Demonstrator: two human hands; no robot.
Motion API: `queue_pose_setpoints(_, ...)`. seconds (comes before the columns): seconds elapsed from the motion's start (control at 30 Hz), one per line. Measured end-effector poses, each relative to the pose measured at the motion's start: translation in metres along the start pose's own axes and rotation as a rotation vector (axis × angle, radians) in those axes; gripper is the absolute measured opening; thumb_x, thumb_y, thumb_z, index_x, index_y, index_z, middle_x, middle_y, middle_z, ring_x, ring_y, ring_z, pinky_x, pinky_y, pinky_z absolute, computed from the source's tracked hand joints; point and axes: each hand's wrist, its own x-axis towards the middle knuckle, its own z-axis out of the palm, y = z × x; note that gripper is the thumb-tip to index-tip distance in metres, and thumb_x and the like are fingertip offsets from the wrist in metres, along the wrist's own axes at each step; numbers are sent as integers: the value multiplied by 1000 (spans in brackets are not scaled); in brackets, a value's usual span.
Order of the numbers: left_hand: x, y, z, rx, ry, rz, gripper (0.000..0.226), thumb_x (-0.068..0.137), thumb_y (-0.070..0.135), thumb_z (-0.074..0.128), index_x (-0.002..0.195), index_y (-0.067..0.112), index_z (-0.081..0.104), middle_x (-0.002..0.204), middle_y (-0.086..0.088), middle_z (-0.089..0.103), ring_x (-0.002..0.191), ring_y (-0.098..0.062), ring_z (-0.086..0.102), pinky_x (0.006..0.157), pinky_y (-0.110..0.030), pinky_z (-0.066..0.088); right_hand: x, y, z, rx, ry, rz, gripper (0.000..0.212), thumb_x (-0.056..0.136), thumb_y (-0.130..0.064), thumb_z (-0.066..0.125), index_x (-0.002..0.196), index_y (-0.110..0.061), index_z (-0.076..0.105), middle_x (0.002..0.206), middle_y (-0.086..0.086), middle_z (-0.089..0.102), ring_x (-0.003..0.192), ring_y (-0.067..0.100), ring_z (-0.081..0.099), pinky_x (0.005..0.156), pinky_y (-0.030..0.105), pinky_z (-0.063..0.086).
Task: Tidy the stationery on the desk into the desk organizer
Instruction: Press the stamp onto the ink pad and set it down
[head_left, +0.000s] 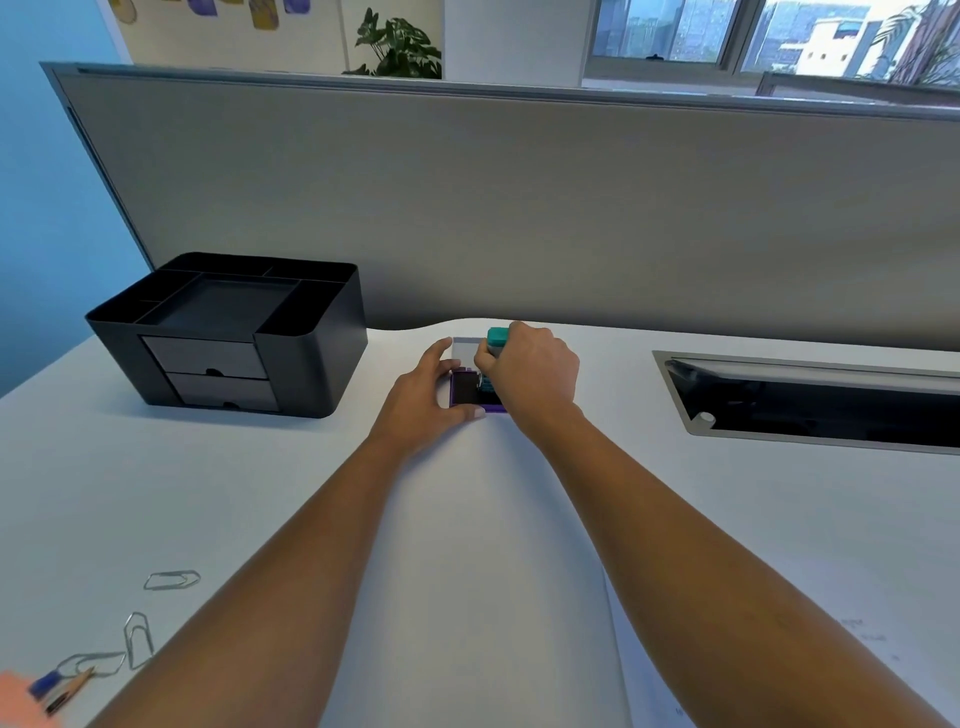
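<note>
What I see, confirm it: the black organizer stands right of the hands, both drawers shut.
Wrong side. The head view shows the black organizer standing left of the left hand, which holds a purple box, and the right hand, which grips a teal item. Both drawers are shut.

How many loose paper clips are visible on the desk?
3, at the near-left corner: first paper clip farthest back, second paper clip nearer, third paper clip beside the pencil. Others may be cut off.
</note>
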Motion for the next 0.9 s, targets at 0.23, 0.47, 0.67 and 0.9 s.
queue_pose_setpoints(0.23,2,-2,1,15,-1,6,90,71,27,78,142,18,23,135,-2,52,125,-21,47,103,-30,36,5,1,1,27,-8,-5,38,94,-37,45,117,-8,52,113,9,62,99,22,60,70,25,36)
queue_pose_setpoints(0.47,2,-2,1,0,5,0,91,70,28,78,142,20,24,135,-1,52,124,-19,47,96,-21,34,-3,5,6,46,-2,-18,39,94,-39,44,117,-8,51,110,8,63,95,21,59,70,24,36)
queue_pose_setpoints(0.67,3,-3,1,11,5,7,90,70,28,79,142,19,25,134,-2,53,124,-19,47,99,-25,35,0,4,3,79,-34,-2,39,94,-37,45,117,-6,52,111,10,62,97,23,59,70,24,36)
queue_pose_setpoints(0.9,2,-4,1,3,8,14,88,71,27,78,141,18,26,134,-2,53,124,-19,47,101,-28,36,21,-1,-6,66,-134,35,38,91,-34,50,115,-5,53,115,15,59,101,29,58,70,30,39)
